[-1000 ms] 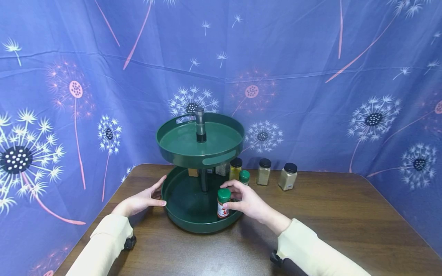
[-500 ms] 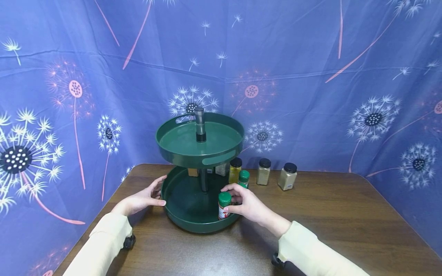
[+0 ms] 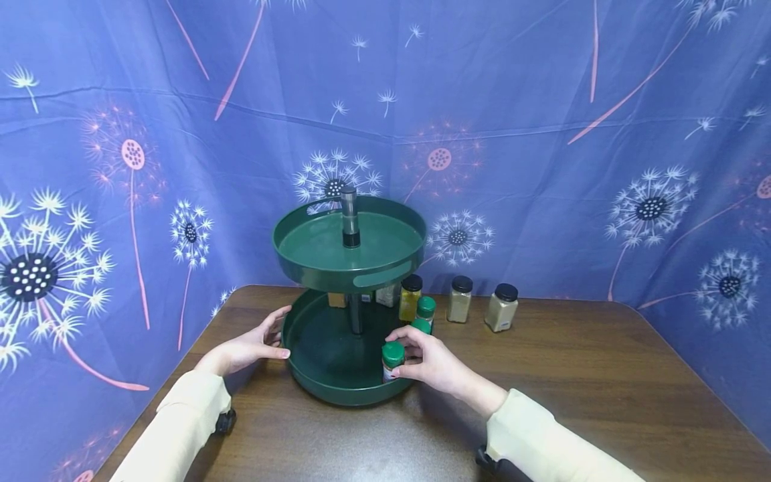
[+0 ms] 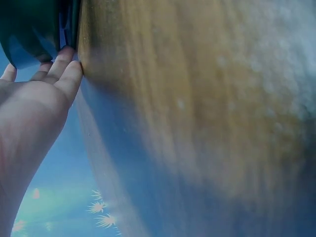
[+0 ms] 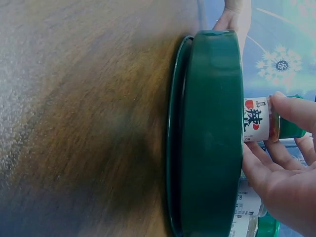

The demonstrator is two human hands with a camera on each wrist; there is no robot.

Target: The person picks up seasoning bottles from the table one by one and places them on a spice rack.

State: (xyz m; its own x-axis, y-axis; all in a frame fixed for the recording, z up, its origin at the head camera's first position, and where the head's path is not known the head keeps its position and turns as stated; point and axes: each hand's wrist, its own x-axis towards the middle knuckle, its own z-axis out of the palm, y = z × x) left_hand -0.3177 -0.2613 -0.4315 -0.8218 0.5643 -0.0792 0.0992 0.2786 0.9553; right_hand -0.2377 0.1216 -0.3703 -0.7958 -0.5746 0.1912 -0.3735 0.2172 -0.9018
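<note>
A two-tier green tray stand rises from the table, its upper tray point(image 3: 337, 271) above a lower tray point(image 3: 349, 397). My right hand point(image 3: 436, 361) grips a small spice jar point(image 3: 393, 355) with a green lid, thumb on the near side and fingers behind. In the right wrist view the white label of this spice jar point(image 5: 256, 118) shows just above the tray wall, which hides its base. Behind my fingers stand two more green-lidded jars, one lid point(image 3: 425, 306) beyond the other lid point(image 3: 421, 326). My left hand point(image 3: 247, 351) touches the lower tray's left side with extended fingers.
Further back in the lower tray are a black-lidded jar of yellow spice point(image 3: 409, 304) and several partly hidden containers. Two black-lidded jars, one left point(image 3: 460, 301) and one right point(image 3: 502, 309), stand on the wooden table point(image 3: 572, 375). A blue patterned cloth point(image 3: 530, 167) hangs behind.
The right hand has brought the spice jar slightly down and to the right, behind the tray's front rim. Another green lid has come into view behind the fingers. The left hand stays put.
</note>
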